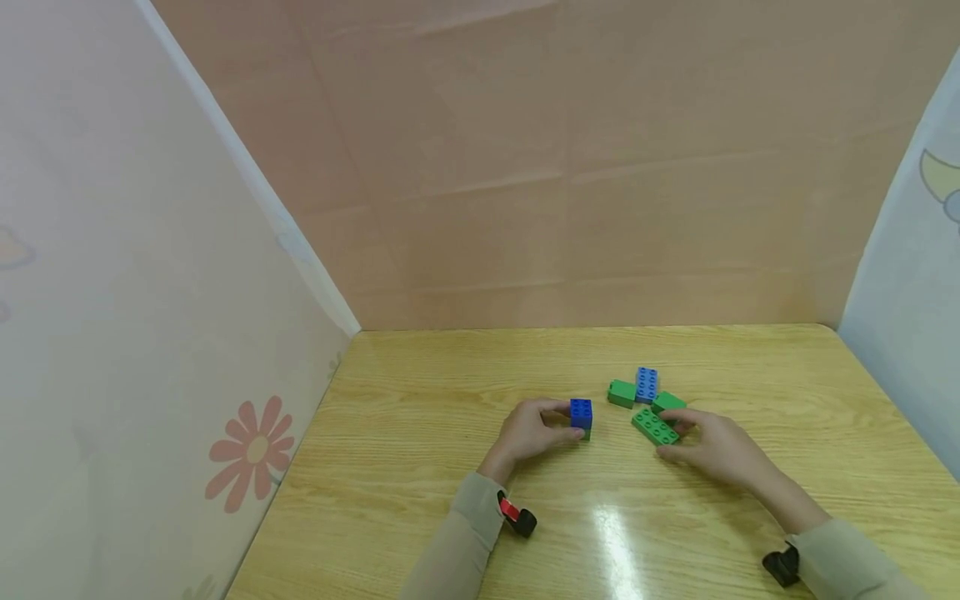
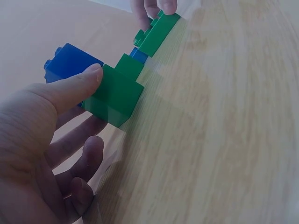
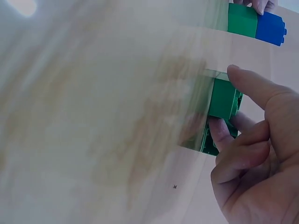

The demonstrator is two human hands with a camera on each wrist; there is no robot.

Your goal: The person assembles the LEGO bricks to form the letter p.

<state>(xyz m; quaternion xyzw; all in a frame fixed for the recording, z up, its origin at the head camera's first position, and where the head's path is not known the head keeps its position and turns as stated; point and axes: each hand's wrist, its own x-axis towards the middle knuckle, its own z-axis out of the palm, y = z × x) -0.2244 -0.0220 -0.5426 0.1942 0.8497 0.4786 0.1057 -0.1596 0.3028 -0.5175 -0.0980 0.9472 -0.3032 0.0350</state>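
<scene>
My left hand (image 1: 531, 432) pinches a small stack between thumb and fingers: a blue brick (image 1: 581, 408) on top of a green brick (image 2: 114, 95). In the left wrist view the thumb lies across the joint of the two. To the right, my right hand (image 1: 716, 448) holds a long green studded brick (image 1: 655, 427) by its near end, thumb on one side and fingers on the other. In the right wrist view this brick (image 3: 223, 97) stands between thumb and fingertips, close over the table, with its studs facing up in the head view.
Just beyond the long green brick lie a blue studded brick (image 1: 647, 384), a green brick (image 1: 622, 393) on its left and another green brick (image 1: 669, 403) on its right. The wooden table (image 1: 420, 375) meets a brown paper wall (image 1: 480, 208) at the back.
</scene>
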